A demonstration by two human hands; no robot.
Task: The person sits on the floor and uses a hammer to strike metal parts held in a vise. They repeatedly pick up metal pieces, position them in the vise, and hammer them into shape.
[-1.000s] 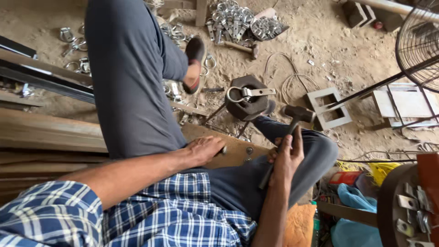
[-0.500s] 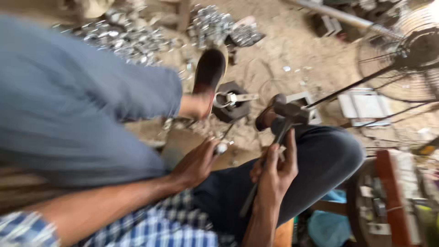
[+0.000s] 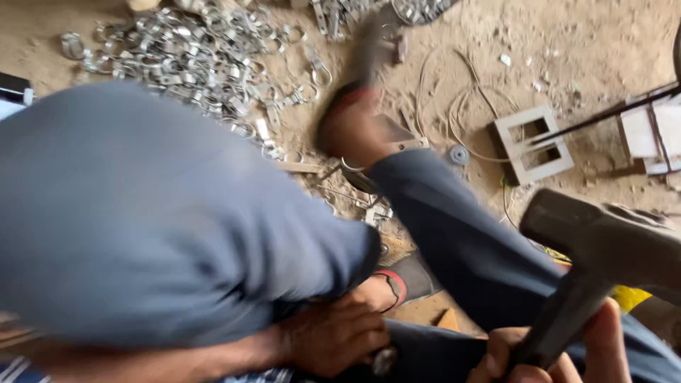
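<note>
right hand (image 3: 546,354) at the bottom edge, fingers wrapped tight round the dark handle of a hammer (image 3: 603,241); the blocky dark head is raised near the camera at right, above the right leg (image 3: 454,234). left hand (image 3: 333,333) low at centre, fingers curled together over a small shiny metal piece (image 3: 383,360) at its fingertips; what exactly it pinches i cannot tell, as the frame is blurred. left knee (image 3: 156,213) in grey cloth fills the left half of view. beyond it, a heap of bright metal clamps (image 3: 191,64) on the sandy floor (image 3: 567,57). the right foot (image 3: 351,128) presses on a dark round block with a ring clamp at its edge. a grey 2-hole block (image 3: 532,145) lies to the right, well apart from the hands.

judgement on doing the step well:
1. seat the metal piece flat and steady before any blow; the left fingers are very near it, so keep the fingertips to the side of the strike point.
2. hold the hammer head square to the piece; the grip sits close under the head, which suits short controlled taps, not full swings.
3. keep the legs clear of the hammer's path; the right leg lies just below the head.
4. watch for a glancing hit flinging the small piece into the sand.
</note>
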